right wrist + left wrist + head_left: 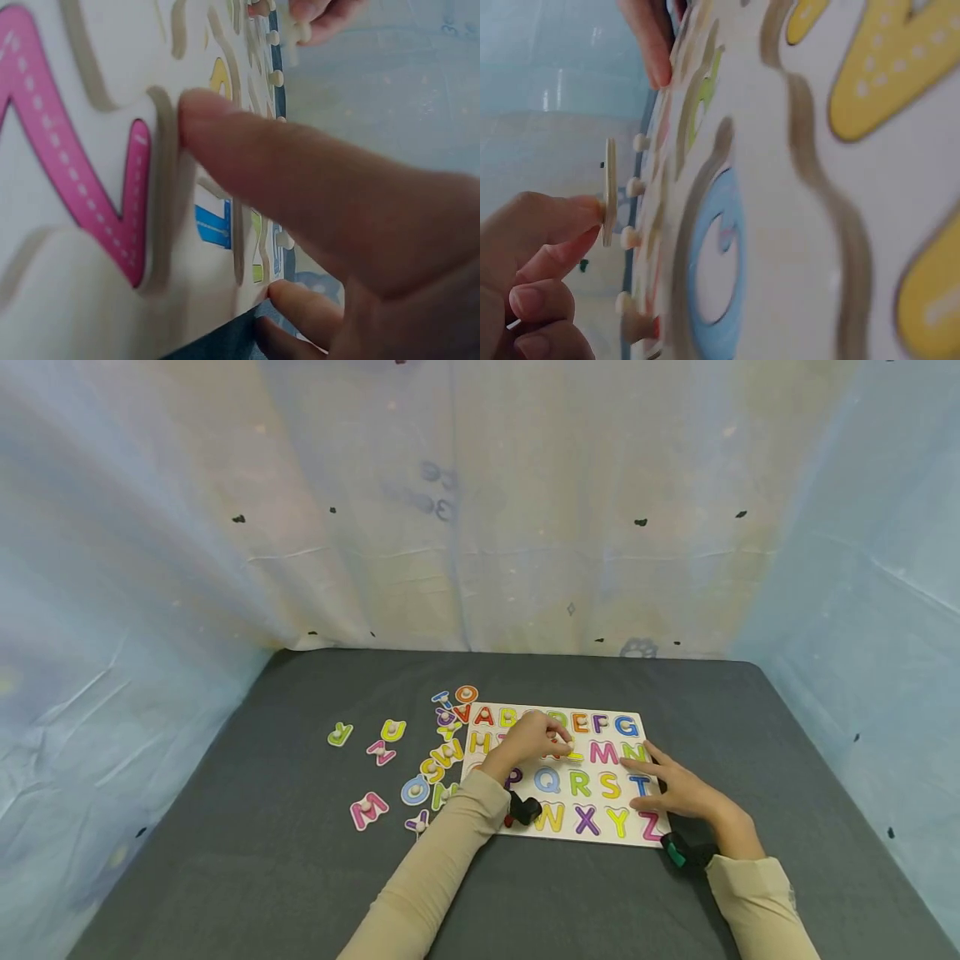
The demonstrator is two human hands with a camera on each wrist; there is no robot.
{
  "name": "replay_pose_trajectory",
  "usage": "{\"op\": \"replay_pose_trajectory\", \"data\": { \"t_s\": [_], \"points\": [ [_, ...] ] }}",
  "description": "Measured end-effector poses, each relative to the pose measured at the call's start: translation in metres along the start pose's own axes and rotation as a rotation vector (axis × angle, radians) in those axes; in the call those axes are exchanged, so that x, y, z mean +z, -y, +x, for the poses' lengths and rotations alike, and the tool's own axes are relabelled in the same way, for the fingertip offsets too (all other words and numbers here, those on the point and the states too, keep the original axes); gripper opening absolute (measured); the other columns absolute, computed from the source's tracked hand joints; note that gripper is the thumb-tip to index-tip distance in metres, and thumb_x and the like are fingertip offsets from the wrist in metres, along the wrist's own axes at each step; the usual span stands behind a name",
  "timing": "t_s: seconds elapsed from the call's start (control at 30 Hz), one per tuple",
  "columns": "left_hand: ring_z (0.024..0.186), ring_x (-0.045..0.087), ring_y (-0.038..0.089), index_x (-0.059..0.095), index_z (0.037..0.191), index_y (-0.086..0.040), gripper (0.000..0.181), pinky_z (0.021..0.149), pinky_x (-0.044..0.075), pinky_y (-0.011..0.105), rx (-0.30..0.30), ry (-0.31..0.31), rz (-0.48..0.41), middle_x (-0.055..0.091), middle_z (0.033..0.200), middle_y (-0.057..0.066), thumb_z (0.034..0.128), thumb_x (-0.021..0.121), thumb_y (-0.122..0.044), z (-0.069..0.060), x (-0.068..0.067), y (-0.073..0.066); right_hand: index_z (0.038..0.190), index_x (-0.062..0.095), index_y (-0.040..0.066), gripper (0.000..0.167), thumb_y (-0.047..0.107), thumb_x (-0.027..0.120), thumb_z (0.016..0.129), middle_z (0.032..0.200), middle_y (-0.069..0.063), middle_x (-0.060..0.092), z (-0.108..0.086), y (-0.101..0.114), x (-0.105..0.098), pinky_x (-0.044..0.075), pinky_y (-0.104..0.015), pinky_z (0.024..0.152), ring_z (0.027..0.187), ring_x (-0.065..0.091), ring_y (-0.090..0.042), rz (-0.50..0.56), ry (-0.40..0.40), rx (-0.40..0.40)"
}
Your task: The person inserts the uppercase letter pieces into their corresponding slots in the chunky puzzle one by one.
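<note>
My left hand [531,739] is over the middle of a white wooden alphabet puzzle board [634,828]. Thumb and forefinger pinch a thin letter piece [609,191], turned edge-on in the left wrist view and held just off the board. From the head, a bit of yellow [575,757] shows under those fingertips; which letter it is I cannot tell. My right hand [686,789] rests at the board's right side, its fingers extended. Its thumb [247,150] lies on the board near the pink Z recess [82,172], while other fingertips touch the edge.
Knobbed letters such as the A [483,717] and G [626,726] sit in the top row. Left of the board, several loose letter pieces lie on the dark grey table [247,860], among them a pink M [368,811] and a blue Q [415,791]. Patterned curtains [525,527] surround the table.
</note>
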State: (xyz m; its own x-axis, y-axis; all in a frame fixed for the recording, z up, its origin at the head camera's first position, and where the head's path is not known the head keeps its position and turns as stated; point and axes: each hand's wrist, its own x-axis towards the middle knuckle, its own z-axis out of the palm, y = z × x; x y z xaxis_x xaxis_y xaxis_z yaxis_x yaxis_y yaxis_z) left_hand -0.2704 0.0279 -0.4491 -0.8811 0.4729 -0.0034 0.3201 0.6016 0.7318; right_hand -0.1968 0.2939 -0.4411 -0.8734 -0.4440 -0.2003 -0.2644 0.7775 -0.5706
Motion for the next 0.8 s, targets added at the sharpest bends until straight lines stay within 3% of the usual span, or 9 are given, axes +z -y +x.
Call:
{"op": "replay_pose_trajectory", "data": {
  "t_s": [0.23, 0.57, 0.8],
  "points": [
    [0.055, 0.037, 0.005, 0.077, 0.086, -0.018, 0.008, 0.054, 0.028, 0.018, -0.065, -0.009, 0.048, 0.051, 0.061, -0.01, 0.0826, 0.076, -0.025, 0.0037, 0.0062, 0.001, 0.143, 0.044, 0.004, 0.075, 0.032, 0.076, 0.081, 0.153, -0.038, 0.009, -0.0006, 0.0027, -0.0017, 0.028, -0.075, 0.099, 0.135, 0.016, -0.065, -0.003, 0.032, 0.023],
    [0.061, 0.045, 0.004, 0.077, 0.087, -0.018, 0.007, 0.056, 0.032, 0.016, -0.081, -0.017, 0.141, 0.071, 0.077, -0.002, 0.0834, 0.074, -0.024, 0.0057, 0.0085, -0.0006, 0.143, 0.044, 0.006, 0.075, 0.035, 0.075, 0.081, 0.155, -0.035, 0.007, 0.0007, 0.0004, -0.0026, 0.025, -0.076, 0.101, 0.136, 0.015, -0.064, 0.01, 0.042, 0.047],
    [0.062, 0.044, 0.004, 0.076, 0.087, -0.017, 0.008, 0.056, 0.032, 0.016, -0.076, -0.036, 0.198, 0.07, 0.081, -0.002, 0.0824, 0.073, -0.022, 0.006, 0.0099, -0.0034, 0.144, 0.044, 0.006, 0.075, 0.035, 0.075, 0.081, 0.155, -0.034, 0.007, -0.0005, -0.0001, -0.0023, 0.025, -0.075, 0.102, 0.137, 0.014, -0.063, 0.022, 0.04, 0.053]
  ]
}}
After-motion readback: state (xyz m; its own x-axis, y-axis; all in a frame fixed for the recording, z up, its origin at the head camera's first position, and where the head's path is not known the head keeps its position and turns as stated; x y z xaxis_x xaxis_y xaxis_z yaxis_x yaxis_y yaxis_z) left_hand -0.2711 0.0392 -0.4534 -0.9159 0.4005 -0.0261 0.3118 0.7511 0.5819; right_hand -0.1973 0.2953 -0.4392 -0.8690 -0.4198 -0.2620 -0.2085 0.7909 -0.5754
